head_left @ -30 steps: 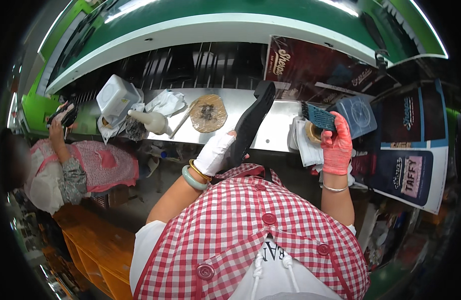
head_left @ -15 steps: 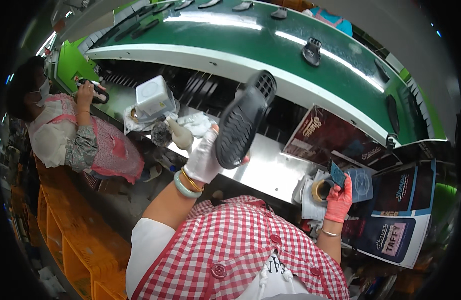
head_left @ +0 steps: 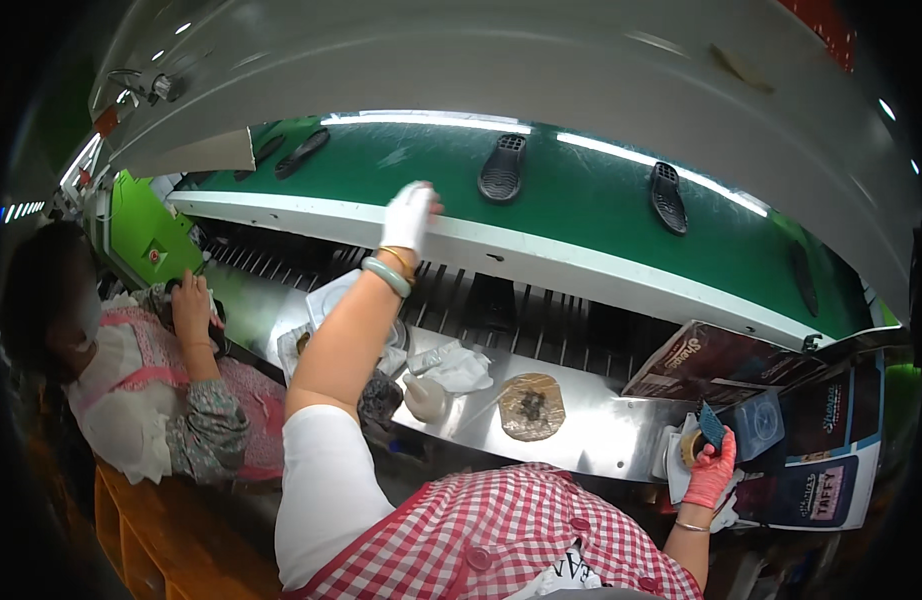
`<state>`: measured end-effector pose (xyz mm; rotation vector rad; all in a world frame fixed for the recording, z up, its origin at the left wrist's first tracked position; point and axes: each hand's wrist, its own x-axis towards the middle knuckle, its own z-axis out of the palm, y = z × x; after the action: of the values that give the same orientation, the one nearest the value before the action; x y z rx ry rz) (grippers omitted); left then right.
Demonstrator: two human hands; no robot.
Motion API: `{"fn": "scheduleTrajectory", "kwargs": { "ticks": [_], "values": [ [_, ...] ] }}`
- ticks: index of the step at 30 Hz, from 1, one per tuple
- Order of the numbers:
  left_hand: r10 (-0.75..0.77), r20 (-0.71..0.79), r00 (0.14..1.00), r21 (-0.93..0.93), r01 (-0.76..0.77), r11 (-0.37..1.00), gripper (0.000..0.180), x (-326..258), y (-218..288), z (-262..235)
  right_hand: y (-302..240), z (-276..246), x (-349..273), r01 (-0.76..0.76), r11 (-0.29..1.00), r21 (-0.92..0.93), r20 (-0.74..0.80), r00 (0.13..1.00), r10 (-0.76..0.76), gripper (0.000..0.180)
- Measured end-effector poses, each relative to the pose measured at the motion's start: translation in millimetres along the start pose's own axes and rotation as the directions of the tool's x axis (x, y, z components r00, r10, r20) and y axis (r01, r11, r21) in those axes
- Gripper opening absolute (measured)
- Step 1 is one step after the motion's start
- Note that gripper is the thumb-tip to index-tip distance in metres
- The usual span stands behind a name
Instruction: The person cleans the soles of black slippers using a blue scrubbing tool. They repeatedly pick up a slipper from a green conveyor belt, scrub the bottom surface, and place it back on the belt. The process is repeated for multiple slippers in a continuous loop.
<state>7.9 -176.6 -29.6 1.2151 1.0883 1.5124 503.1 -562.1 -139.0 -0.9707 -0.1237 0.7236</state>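
My left hand (head_left: 411,217), in a white glove, reaches over the white near rail of the green conveyor belt (head_left: 581,190). It holds nothing, and its fingers are stretched out, slightly blurred. To its right a black shoe sole (head_left: 501,172) lies on the belt, its grid-patterned end pointing away from me. Farther right rests another black sole (head_left: 668,200). In a pink glove, my right hand (head_left: 711,470) grips a small flat teal piece (head_left: 712,427) whose exact kind I cannot tell. Beside these fingers is a tan tape roll (head_left: 691,447).
A metal ledge (head_left: 591,440) bears a round brown-yellow pad (head_left: 531,407), a pale squeeze bottle (head_left: 424,398) and white cloth (head_left: 453,367). Printed cardboard (head_left: 716,362) and a clear tub (head_left: 759,425) stand right. A co-worker (head_left: 151,380) works at left. A grey hood (head_left: 461,70) overhangs the belt.
My left hand has moved up to the belt and let go of the black sole. A sole now lies just right of it. My right hand still holds the teal piece; the view has shifted.
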Motion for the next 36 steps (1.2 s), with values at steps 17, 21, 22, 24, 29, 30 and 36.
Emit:
{"fn": "scheduleTrajectory", "kwargs": {
  "ticks": [17,21,22,24,29,30,36],
  "values": [
    [0.209,-0.351,0.912,0.905,0.274,0.326,0.098,288.4,-56.5,-350.2,5.8,58.6,-49.0,0.255,0.894,-0.369,-0.277,0.888,-0.368,0.019],
    [0.181,-0.366,0.913,0.796,0.207,0.569,0.086,313.1,-50.1,-390.4,15.3,55.3,-54.0,0.256,0.915,-0.312,-0.3,0.887,-0.35,0.018],
    [0.075,-0.387,0.919,0.758,0.271,0.594,0.087,299.9,-80.3,-344.5,2.3,49.4,-71.9,0.243,0.881,-0.406,-0.318,0.866,-0.385,0.017],
    [0.116,-0.466,0.877,0.796,0.358,0.488,0.092,281.3,-54.2,-327.4,6.1,45.9,-70.6,0.227,0.901,-0.371,-0.336,0.871,-0.358,0.018],
    [-0.01,-0.402,0.916,0.738,0.33,0.588,0.071,240.6,-15.5,-297.6,4.3,42.8,-55.1,0.226,0.901,-0.37,-0.313,0.883,-0.349,0.02],
    [-0.029,-0.398,0.917,0.697,0.323,0.64,0.066,229.7,-14.0,-283.0,2.4,38.0,-52.5,0.214,0.887,-0.41,-0.313,0.88,-0.357,0.02],
    [0.016,-0.169,0.985,-0.015,-0.019,1.0,0.052,121.4,-6.6,-173.8,-15.5,10.2,-33.5,0.144,0.817,-0.558,-0.318,0.872,-0.371,0.028]
  ]
}}
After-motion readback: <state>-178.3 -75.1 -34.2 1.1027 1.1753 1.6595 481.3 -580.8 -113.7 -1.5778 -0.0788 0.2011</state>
